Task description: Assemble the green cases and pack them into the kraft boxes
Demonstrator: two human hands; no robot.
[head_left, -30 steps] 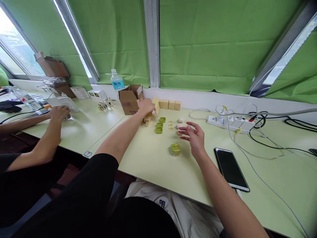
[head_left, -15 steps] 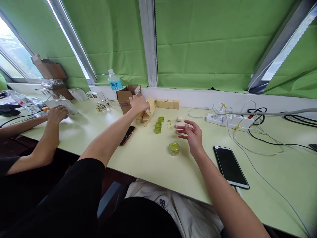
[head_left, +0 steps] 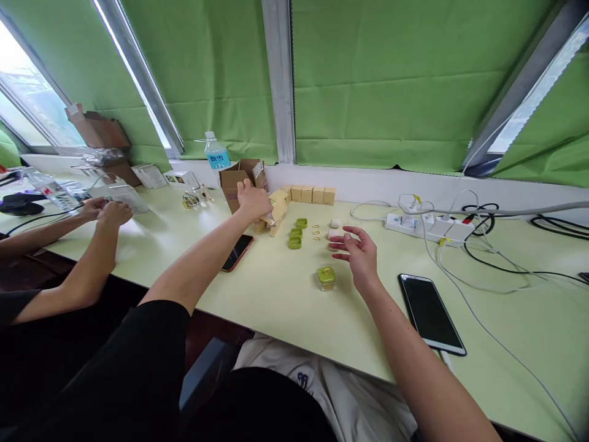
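My left hand (head_left: 254,200) reaches to the brown cardboard box (head_left: 231,189) and the small pale-yellow cartons beside it. Its fingers are curled down and partly hidden; what they grip, if anything, I cannot make out. My right hand (head_left: 359,253) hovers open, fingers apart, partly covering a column of small pale pink-white pieces (head_left: 335,223). Below its fingers stands a small clear square container with a green lid (head_left: 326,276). Several green square rings (head_left: 295,242) lie in a column left of small yellow clips (head_left: 316,232).
Yellow cartons (head_left: 317,195) line the wall. A phone (head_left: 238,252) lies left, a larger one (head_left: 431,313) right. Behind it are a power strip (head_left: 427,227) and loose cables. A water bottle (head_left: 216,153) stands behind the box. At far left, another person's hands (head_left: 110,212) work over the table.
My left hand has shifted slightly at the box, its knuckles turned a little. My right hand stays nearly still. The other person's hands have come together. The view has moved slightly.
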